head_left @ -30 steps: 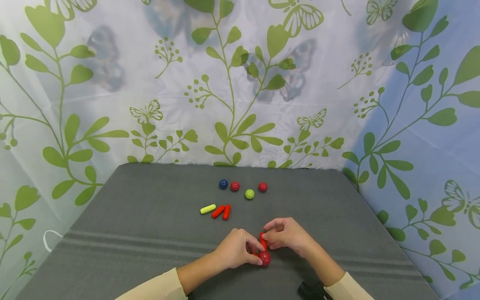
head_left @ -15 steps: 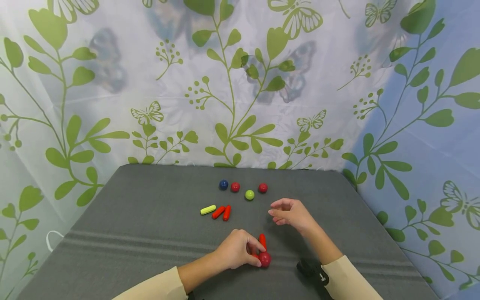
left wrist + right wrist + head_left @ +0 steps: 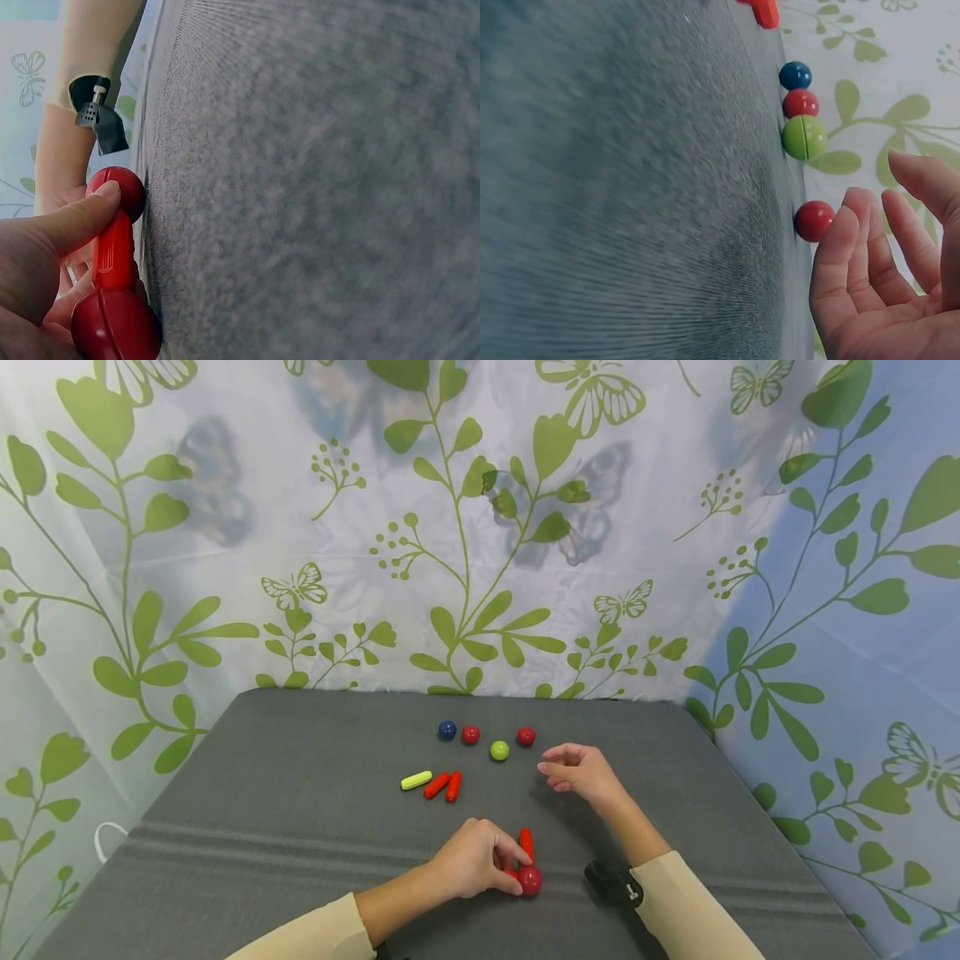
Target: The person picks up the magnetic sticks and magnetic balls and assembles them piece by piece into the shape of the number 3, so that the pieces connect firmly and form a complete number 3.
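Note:
My left hand (image 3: 478, 858) holds a joined toy piece of red balls and rods low on the table. Its thumb presses near one red ball (image 3: 131, 193) in the left wrist view. A red rod (image 3: 114, 255) links that ball to a second red ball (image 3: 112, 330). In the head view the near ball (image 3: 530, 881) shows beside the fingertips, and another red rod (image 3: 527, 843) points away from it. The hand hides the rest. My right hand (image 3: 583, 772) hovers with loosely bent fingers and nothing in them, close to a loose red ball (image 3: 814, 221).
Toward the back lie a blue ball (image 3: 447, 730), another red ball (image 3: 470, 734) and a lime green ball (image 3: 499, 751). A yellow rod (image 3: 416, 780) and two red rods (image 3: 453, 787) lie left of centre. A patterned curtain (image 3: 337, 543) borders the grey table (image 3: 262, 777).
My right hand has let go of the red rod and moved away toward the back balls, slowing in the last half second. My left hand has stayed on the joined piece.

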